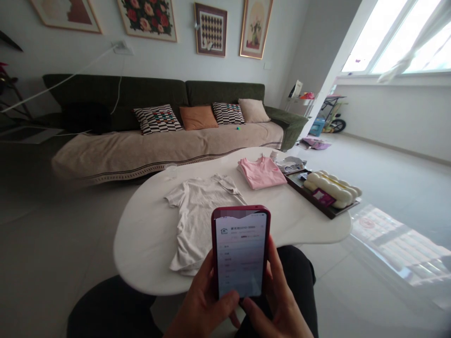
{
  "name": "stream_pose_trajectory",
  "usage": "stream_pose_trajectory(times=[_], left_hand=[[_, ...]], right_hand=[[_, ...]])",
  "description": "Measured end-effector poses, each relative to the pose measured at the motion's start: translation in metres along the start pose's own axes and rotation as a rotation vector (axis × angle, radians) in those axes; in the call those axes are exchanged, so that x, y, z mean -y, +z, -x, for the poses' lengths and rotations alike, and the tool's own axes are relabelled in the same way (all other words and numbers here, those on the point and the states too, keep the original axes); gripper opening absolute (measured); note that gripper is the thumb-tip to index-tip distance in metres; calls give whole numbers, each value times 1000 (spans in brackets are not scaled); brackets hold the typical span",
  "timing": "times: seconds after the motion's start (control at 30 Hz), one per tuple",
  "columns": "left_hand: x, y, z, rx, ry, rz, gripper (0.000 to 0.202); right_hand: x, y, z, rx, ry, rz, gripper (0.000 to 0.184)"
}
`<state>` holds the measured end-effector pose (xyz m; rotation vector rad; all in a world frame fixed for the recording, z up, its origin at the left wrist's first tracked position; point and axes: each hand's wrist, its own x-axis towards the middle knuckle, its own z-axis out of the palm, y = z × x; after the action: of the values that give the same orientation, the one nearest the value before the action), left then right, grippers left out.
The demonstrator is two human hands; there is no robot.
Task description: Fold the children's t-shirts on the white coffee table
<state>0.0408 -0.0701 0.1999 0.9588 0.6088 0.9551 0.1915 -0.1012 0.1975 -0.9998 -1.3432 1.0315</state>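
A smartphone (241,263) in a dark red case is held upright between both of my hands, its lit screen facing me. My left hand (207,300) wraps its left side, with the thumb on the lower screen. Around the right side curls my right hand (278,300), thumb at the bottom edge. Behind the phone a light grey T-shirt (197,211) lies spread on the white table (144,234), slightly wrinkled and partly hidden by phone and hand. Farther back is a folded pink shirt (262,172).
On the table's right, a dark tray (327,210) carries a cream bubble-shaped object (333,188) and a purple packet (323,197). A silvery wrapper (291,163) lies behind it. Beyond the table stands a green sofa (225,89) with several cushions. My knees are close to the table edge.
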Motion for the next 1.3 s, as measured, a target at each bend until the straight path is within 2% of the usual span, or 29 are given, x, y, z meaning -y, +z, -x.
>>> stream_pose_trajectory(times=[0.2,0.37,0.63,0.87,1.0,1.13,1.3], left_hand=[[5,-10,0,100,42,91,63],[6,-14,0,131,43,133,64],[4,-13,1,111,37,122,67],[-1,-9,2,74,21,76,67],[-2,-6,3,23,20,34,74],[-3,-4,3,-29,41,-16,81],[1,-3,5,-61,63,-45,82]], right_hand=[[2,0,0,-21,-18,23,80],[3,0,0,-16,-45,20,80],[2,2,-2,-13,-34,-7,82],[4,9,-2,-84,16,-108,77],[10,16,-3,-126,50,-261,62],[9,18,-5,-178,64,-215,47],[4,13,-7,-110,28,-257,60]])
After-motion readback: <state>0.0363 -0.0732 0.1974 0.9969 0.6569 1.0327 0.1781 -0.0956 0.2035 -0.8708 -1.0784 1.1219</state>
